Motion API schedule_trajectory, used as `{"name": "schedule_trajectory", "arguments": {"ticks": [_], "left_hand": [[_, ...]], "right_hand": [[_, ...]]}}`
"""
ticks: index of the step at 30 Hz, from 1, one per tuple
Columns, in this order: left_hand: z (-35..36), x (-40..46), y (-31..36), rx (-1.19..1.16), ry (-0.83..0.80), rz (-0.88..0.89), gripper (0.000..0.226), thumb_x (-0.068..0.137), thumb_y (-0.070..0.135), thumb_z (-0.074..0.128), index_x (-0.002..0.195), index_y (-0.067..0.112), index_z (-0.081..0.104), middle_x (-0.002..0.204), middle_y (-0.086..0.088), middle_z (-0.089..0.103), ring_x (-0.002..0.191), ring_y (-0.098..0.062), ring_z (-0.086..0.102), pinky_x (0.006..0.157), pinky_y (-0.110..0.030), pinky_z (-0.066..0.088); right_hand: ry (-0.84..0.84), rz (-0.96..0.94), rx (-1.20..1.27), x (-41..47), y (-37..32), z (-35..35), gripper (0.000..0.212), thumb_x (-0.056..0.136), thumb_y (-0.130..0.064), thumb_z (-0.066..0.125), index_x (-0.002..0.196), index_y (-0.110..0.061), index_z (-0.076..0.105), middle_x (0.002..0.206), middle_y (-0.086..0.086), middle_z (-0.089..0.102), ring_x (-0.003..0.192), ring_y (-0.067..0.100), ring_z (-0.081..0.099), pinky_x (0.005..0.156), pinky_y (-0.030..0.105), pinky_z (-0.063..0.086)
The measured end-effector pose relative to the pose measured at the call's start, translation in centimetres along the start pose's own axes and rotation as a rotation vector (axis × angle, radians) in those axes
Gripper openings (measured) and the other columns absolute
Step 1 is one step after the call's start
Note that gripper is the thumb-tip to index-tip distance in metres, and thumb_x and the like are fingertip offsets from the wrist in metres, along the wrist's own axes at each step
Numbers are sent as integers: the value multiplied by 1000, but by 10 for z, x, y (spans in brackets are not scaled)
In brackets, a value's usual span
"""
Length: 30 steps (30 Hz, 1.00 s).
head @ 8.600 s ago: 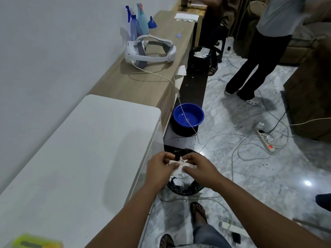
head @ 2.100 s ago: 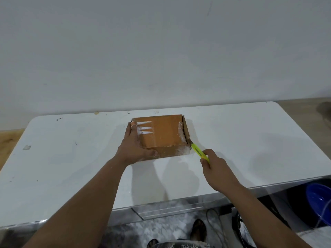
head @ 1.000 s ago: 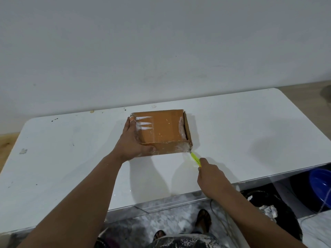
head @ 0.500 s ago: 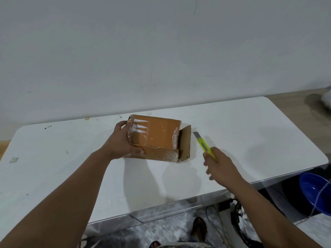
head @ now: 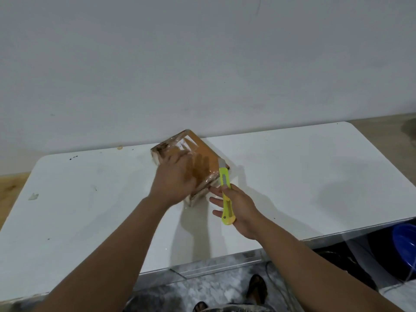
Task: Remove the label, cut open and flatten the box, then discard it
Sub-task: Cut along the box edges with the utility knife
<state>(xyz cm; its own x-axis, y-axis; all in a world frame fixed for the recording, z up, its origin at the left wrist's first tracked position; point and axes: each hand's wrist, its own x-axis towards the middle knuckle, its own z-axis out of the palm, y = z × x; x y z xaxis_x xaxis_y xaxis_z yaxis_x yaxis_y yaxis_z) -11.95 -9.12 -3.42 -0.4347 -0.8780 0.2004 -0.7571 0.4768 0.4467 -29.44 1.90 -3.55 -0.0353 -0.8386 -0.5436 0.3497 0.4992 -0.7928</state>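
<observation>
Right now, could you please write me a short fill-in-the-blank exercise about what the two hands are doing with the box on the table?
1. The right hand holds a utility knife whose handle is ____ in colour.
2. The left hand rests on top of the cardboard ____.
3. The box sits on a ____ table.
4. The knife's blade points toward the ____.

Missing words: yellow; box; white; box

Home interior indicated: plain white wall (head: 202,64), white counter (head: 315,176) set against it, marble-patterned tiled floor (head: 216,291) seen near, blue basin (head: 405,244) at right, sandalled feet (head: 256,289) below.
</observation>
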Motion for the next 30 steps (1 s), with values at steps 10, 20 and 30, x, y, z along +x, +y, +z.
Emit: {"name": "schedule_trajectory", "arguments": {"ticks": [10,20,30], "left_hand": [[14,-13,-23,130,-224,168,47,88,57,57,125,29,64,128,13,63,130,-14,46,114,-44,24],[-5,-7,-40,77,-397,84,46,93,45,61,137,35,55,147,20,47,153,-16,2,118,-56,-12],[-6,-12,-36,81,-406,58,42,98,35,56,140,32,52,152,16,42,153,-18,-4,117,-55,-16]], "right_hand": [[235,-236,-617,2,5,-31,18,102,-30,42,95,-14,50,86,6,69,61,18,56,61,36,45],[212,-449,-1206,0,9,-60,12,101,-32,40,98,-22,47,55,-2,47,50,18,46,51,33,36],[224,-426,-1190,1,17,-52,11,102,-29,40,99,-20,47,55,-3,47,48,19,44,49,33,33]]}}
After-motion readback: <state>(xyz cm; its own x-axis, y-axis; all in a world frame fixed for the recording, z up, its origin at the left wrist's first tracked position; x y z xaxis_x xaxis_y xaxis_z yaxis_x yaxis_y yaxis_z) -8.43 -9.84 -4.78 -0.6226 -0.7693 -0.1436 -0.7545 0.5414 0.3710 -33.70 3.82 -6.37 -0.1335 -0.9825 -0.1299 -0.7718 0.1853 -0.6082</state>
